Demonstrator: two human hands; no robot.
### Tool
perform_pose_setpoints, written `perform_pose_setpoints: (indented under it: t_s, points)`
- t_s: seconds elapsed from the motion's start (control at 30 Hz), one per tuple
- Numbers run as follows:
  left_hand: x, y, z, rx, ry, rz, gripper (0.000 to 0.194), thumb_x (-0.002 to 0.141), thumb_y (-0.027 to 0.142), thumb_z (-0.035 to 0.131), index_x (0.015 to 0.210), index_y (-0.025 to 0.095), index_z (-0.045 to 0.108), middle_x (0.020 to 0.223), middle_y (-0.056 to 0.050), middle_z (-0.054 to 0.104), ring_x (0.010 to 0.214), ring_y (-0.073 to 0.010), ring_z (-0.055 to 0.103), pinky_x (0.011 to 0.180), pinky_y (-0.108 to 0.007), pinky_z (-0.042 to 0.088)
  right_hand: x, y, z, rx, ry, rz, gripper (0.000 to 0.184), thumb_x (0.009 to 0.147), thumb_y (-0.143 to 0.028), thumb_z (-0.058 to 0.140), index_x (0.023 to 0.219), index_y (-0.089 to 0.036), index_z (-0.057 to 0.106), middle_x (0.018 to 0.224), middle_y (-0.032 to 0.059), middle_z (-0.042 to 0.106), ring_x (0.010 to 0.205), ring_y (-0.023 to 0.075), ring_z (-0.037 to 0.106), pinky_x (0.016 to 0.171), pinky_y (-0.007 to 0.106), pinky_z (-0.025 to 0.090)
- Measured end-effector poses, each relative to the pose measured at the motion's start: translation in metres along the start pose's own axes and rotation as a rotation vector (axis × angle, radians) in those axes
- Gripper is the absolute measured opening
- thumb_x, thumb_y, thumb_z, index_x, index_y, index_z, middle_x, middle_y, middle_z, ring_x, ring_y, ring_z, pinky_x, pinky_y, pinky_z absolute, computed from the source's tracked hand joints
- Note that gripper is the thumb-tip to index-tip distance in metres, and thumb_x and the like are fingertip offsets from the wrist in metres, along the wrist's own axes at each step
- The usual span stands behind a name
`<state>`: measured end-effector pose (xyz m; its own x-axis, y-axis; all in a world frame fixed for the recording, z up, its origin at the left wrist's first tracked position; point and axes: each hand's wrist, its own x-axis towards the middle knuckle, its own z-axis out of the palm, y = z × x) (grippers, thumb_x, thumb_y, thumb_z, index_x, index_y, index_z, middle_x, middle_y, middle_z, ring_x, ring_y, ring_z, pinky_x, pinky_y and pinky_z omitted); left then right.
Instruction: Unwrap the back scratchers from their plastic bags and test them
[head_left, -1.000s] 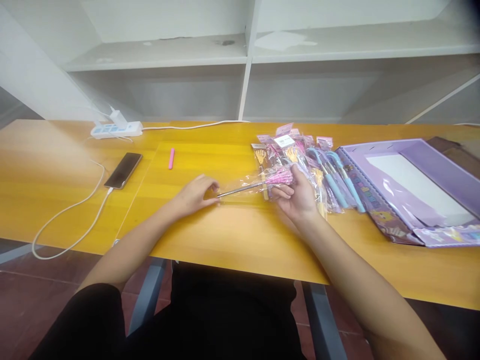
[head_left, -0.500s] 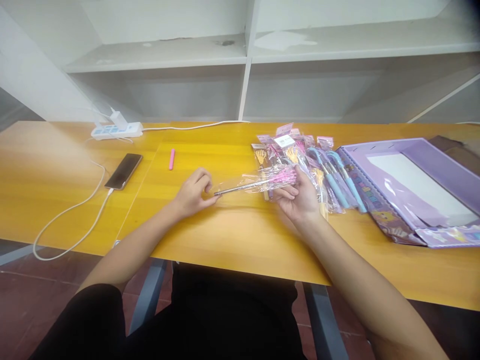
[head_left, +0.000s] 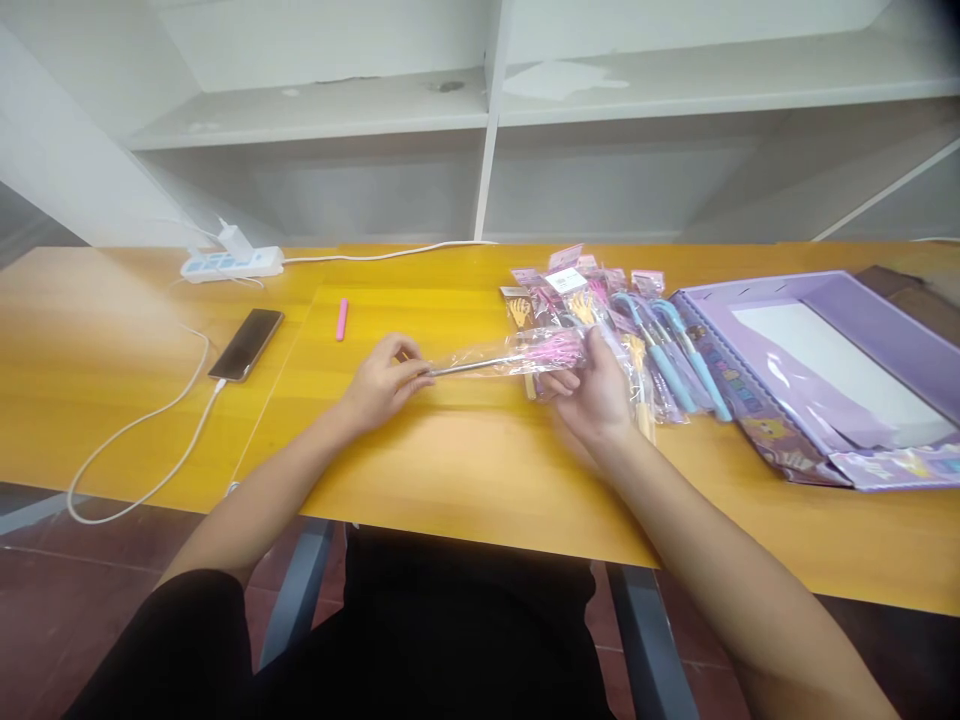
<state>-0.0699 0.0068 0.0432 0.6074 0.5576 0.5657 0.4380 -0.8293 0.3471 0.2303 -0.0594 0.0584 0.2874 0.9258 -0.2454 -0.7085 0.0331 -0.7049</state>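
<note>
Yellow Table (head_left: 450, 480), White Shelving (head_left: 322, 118): Holding a Wrapped Rod (head_left: 480, 366) by Both Ends

Facing the shelving across the wood surface, wearing a short black sleeve (head_left: 172, 640) on the left arm. Pinching the slim silver rod at one end between thumb and curled fingers of the left hand (head_left: 384, 382). Grasping the opposite end, topped by a bright pink head (head_left: 553, 350), in the right hand (head_left: 596, 395), thumb uppermost. Holding it nearly level over the tabletop, in clear plastic wrap (head_left: 480, 350) catching the light.

Working just in front of a heap of packaged goods (head_left: 566, 283), including yellow hand-shaped heads (head_left: 519, 312) and blue hooked handles (head_left: 667, 370), some overlapping. Having to the right, next to the heap, an open purple box (head_left: 772, 287) with a white panel (head_left: 840, 370) inside.

Having beyond the left hand a small pink stick (head_left: 342, 320) and, farther left, a dark phone (head_left: 247, 345) joined to a white cable (head_left: 112, 450) looping past the front edge. Facing, toward the table's back, a white power strip (head_left: 240, 263) near the shelving.
</note>
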Motion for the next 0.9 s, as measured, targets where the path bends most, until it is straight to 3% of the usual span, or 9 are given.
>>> perform_pose_setpoints:
  t_s: [0.1, 0.2, 0.37, 0.53, 0.77, 0.9]
  points:
    - [0.002, -0.009, -0.008, 0.101, 0.063, -0.028, 0.021, 0.103, 0.038, 0.064, 0.102, 0.025, 0.080, 0.104, -0.010, 0.064, 0.100, -0.0236, 0.061, 0.093, -0.046, 0.057, 0.010, -0.012, -0.012, 0.005, 0.077, -0.243, 0.042, 0.096, -0.048, 0.075, 0.075, -0.024, 0.047, 0.056, -0.0098, 0.043, 0.039, 0.0056, 0.032, 0.036, 0.020, 0.031]
    - [0.006, -0.027, -0.027, 0.195, 0.123, -0.064, 0.022, 0.103, 0.039, 0.063, 0.100, 0.027, 0.080, 0.103, -0.008, 0.063, 0.098, -0.0231, 0.060, 0.099, -0.050, 0.055, 0.023, -0.036, -0.029, 0.106, 0.163, -0.445, 0.038, 0.098, -0.039, 0.070, 0.072, -0.023, 0.047, 0.058, -0.0093, 0.038, 0.040, 0.0058, 0.030, 0.037, 0.020, 0.029]
    - [0.003, -0.072, -0.063, 0.350, 0.257, -0.299, 0.025, 0.101, 0.042, 0.064, 0.096, 0.023, 0.080, 0.095, -0.009, 0.059, 0.096, -0.0265, 0.057, 0.093, -0.049, 0.053, 0.031, -0.069, -0.042, 0.299, 0.286, -0.619, 0.046, 0.111, -0.031, 0.033, 0.069, -0.021, 0.051, 0.063, -0.0058, 0.036, 0.041, 0.0044, 0.030, 0.039, 0.021, 0.026]
    - [-0.007, -0.095, -0.068, 0.461, 0.207, -0.471, 0.024, 0.096, 0.037, 0.066, 0.088, 0.019, 0.080, 0.083, -0.009, 0.054, 0.094, -0.0287, 0.056, 0.093, -0.049, 0.050, 0.025, -0.055, -0.035, 0.259, 0.271, -0.535, 0.041, 0.109, -0.031, 0.042, 0.070, -0.022, 0.050, 0.064, -0.0064, 0.037, 0.042, 0.0047, 0.029, 0.039, 0.021, 0.027]
    - [-0.008, -0.080, -0.042, 0.528, 0.103, -0.496, 0.022, 0.087, 0.035, 0.069, 0.072, 0.019, 0.071, 0.078, -0.010, 0.059, 0.101, -0.0321, 0.057, 0.092, -0.048, 0.051, 0.015, -0.020, -0.018, 0.029, 0.041, -0.265, 0.040, 0.098, -0.048, 0.069, 0.075, -0.024, 0.048, 0.059, -0.0090, 0.039, 0.042, 0.0059, 0.030, 0.038, 0.017, 0.033]
    - [-0.010, -0.075, -0.032, 0.557, -0.009, -0.530, 0.031, 0.084, 0.036, 0.072, 0.061, 0.020, 0.060, 0.072, -0.011, 0.060, 0.100, -0.0346, 0.059, 0.090, -0.051, 0.052, 0.007, -0.009, -0.008, -0.082, -0.014, -0.086, 0.041, 0.092, -0.054, 0.078, 0.079, -0.023, 0.056, 0.058, -0.0087, 0.048, 0.038, 0.0045, 0.028, 0.031, 0.017, 0.026]
